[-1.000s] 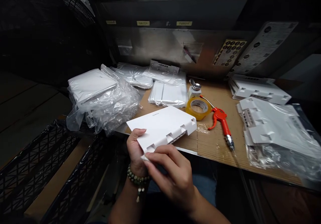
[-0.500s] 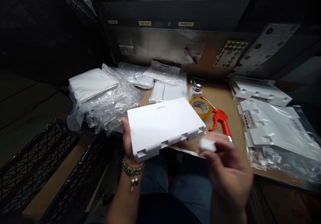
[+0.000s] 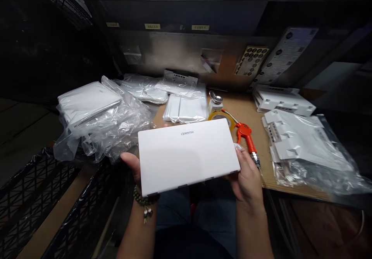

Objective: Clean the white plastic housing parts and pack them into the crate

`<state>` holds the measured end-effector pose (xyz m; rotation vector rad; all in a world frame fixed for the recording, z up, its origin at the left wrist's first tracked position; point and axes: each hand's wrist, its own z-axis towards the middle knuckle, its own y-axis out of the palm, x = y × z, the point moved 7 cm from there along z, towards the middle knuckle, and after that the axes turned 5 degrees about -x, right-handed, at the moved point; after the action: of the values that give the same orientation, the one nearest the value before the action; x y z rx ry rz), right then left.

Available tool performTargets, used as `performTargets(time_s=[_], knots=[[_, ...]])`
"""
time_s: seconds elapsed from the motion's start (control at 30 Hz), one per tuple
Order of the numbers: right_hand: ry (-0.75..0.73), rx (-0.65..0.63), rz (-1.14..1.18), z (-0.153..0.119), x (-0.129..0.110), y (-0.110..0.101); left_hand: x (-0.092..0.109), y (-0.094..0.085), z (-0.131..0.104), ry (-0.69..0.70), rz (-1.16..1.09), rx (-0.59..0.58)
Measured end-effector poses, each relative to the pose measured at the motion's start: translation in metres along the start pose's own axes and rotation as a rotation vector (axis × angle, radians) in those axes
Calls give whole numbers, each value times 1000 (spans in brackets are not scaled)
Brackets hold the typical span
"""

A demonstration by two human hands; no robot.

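Note:
A white casing (image 3: 188, 158) printed HUAWEI is held up in front of me, its lettering upside down from my side. My left hand (image 3: 135, 168) supports its left end, the thumb raised outside the edge and the fingers hidden beneath. At the right end, my right hand (image 3: 247, 175) grips the edge. A small piece of white wipe (image 3: 237, 146) shows at this hand's fingertips, mostly hidden. Just beyond the casing lie a roll of yellow tape (image 3: 213, 115) and a red air blow gun (image 3: 245, 131).
Bagged white parts (image 3: 90, 100) lie in crumpled plastic at left, with flat bagged parts (image 3: 180, 83) behind. More white casings (image 3: 281, 131) sit in plastic at right. A pump bottle (image 3: 215, 103) stands by the tape. Black mesh crates (image 3: 31, 197) stand lower left.
My right hand has moved in with the wipe to the casing's right edge. The casing has tipped so its notched front side no longer shows. The view has shifted right.

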<state>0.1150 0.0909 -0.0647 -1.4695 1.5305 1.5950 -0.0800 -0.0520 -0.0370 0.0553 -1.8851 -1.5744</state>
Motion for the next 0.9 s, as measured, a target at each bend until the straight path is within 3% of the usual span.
performTargets(time_s=[0.17, 0.3, 0.4, 0.47, 0.53, 0.6, 0.7, 0.73, 0.8, 0.9], knots=[[1, -36, -20, -3, -4, 3, -5, 0, -1, -38, -22, -14], [-23, -37, -14, -5, -10, 5, -2, -13, -1, -16, 16, 64], [-71, -29, -5, -5, -14, 1, 6, -35, 1, -70, 93, 184], [-167, -4, -25, -4, -18, -5, 14, -53, 2, -115, 229, 352], [-298, -7, -86, -4, -25, -11, 21, -59, 4, -126, 354, 427], [-449, -18, -201, -5, -35, -14, 28, -53, 7, -48, 418, 368], [-606, 47, -335, -8, -54, -19, 43, -38, 3, 201, 555, 236], [-588, 55, -321, -7, -58, -20, 48, -31, -1, 290, 639, 172], [-415, -16, -224, -2, -56, -19, 53, -11, -7, 421, 830, -10], [-130, -132, -80, 2, -42, -11, 49, 13, -12, 471, 956, -252]])
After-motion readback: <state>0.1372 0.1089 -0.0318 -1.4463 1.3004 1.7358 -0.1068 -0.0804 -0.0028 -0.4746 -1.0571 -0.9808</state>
